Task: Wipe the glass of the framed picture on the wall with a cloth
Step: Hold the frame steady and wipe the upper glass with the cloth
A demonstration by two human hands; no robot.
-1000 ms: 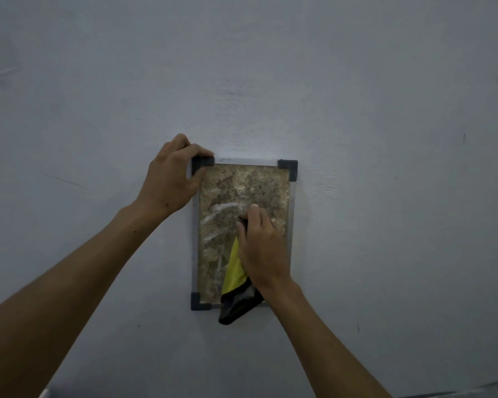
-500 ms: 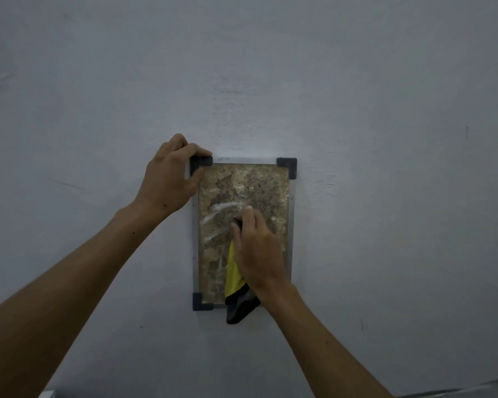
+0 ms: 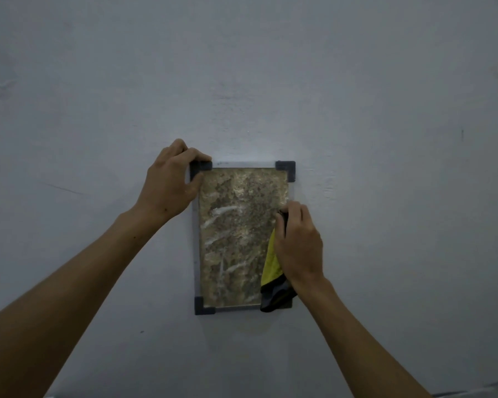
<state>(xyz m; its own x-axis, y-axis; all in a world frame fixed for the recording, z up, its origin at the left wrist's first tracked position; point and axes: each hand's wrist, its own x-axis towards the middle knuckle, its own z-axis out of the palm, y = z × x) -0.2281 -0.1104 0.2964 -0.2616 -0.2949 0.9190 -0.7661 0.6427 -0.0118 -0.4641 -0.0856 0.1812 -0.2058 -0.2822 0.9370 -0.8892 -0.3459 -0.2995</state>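
- Where the two bare forearms reach up from the bottom corners, the left hand (image 3: pixel 170 186) sits at the top left corner of the framed picture (image 3: pixel 242 238), fingers curled over the dark corner piece and thumb hooked on its inner edge, so it grips the frame.
- The right hand (image 3: pixel 298 245) lies against the right edge of the frame, about mid-height, its fingers bent round a bunched cloth (image 3: pixel 272 275) and pinning it to the glass.
- The cloth is yellow with a dark border; its loose end hangs below the wrist and covers the lower right corner of the frame.
- The picture hangs upright on the pale wall (image 3: pixel 385 110), with dark corner pieces and thin light rails.
- Whitish streaks cross the glass left of the cloth.
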